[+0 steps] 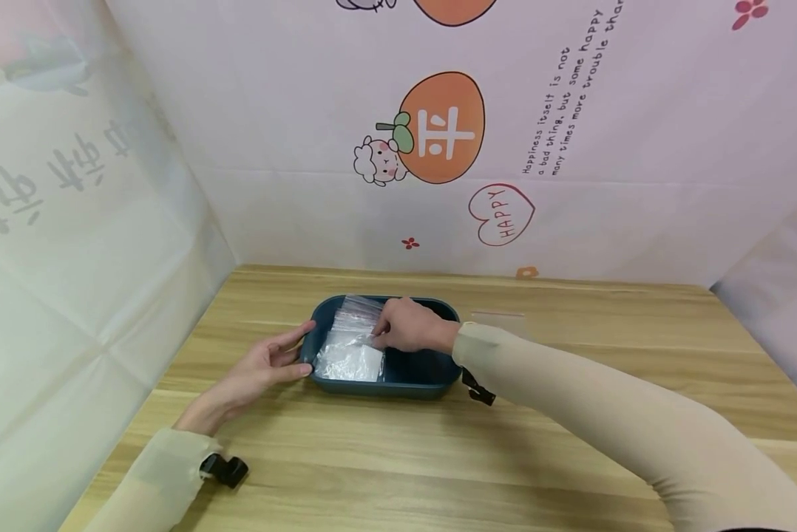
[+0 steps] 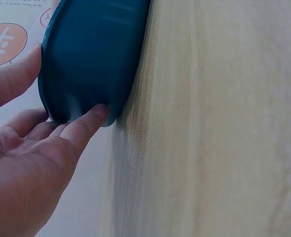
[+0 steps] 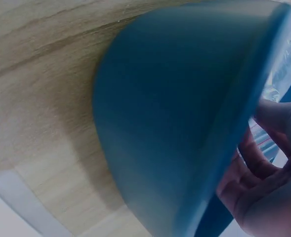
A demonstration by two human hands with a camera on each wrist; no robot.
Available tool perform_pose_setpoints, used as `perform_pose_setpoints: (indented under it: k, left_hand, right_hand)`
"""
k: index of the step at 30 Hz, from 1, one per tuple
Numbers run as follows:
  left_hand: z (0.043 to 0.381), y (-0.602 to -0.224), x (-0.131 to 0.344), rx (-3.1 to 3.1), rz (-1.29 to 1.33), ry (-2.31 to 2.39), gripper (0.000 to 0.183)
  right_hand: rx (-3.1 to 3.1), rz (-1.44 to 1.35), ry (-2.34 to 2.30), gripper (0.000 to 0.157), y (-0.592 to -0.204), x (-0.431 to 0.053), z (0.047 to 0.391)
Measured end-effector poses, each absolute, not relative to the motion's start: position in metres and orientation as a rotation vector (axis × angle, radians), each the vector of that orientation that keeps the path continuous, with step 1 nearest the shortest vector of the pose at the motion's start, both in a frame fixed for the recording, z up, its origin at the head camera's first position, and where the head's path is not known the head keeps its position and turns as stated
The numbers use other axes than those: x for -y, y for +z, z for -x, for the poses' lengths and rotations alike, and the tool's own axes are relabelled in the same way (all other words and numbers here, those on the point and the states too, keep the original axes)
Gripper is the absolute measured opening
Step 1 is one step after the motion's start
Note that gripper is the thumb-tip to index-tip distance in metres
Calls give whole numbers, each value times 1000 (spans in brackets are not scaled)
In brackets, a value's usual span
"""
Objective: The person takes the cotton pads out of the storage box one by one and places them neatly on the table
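Note:
A dark blue plastic bin (image 1: 385, 388) with rounded ends stands on the table. Stacked in its left half are clear zip-lock bags (image 1: 348, 362), some with white contents or backing. My left hand (image 1: 259, 369) holds the bin's left end between thumb and fingers; from the left wrist, fingertips (image 2: 102, 109) press its outer wall. Over the middle of the bin, my right hand (image 1: 412, 325) reaches in from the right, its curled fingers pinching a zip-lock bag at the stack. In the right wrist view the bin's wall hides part of that hand (image 3: 269, 182).
A flat clear zip-lock bag (image 1: 498, 316) lies on the wooden table (image 1: 398, 458) behind my right forearm. Printed cloth (image 1: 305, 185) hangs behind the table and along its sides. A black strap (image 1: 224, 470) is on my left wrist.

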State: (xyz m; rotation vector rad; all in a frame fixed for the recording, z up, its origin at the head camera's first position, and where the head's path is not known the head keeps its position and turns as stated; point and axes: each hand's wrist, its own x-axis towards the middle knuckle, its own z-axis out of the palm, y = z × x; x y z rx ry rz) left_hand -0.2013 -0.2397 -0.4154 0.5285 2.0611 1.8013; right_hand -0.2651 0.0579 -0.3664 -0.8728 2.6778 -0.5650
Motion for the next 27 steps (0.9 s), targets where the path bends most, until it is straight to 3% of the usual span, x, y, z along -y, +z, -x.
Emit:
perform_pose_setpoints:
  k: [14,21,27]
  left_hand:
    - [201,-415,240,-2069,-520,1794,80]
    - [201,-416,240,-2051,-523,1803,80]
    - [201,-416,240,-2047,-528,1796,79]
  right_hand:
    - [-2652,896,-797,26,-362,-60,259]
    - [-2383,807,-1135,49,-366,-58,257]
    - [-2196,795,-1217,59,-368,-54,255]
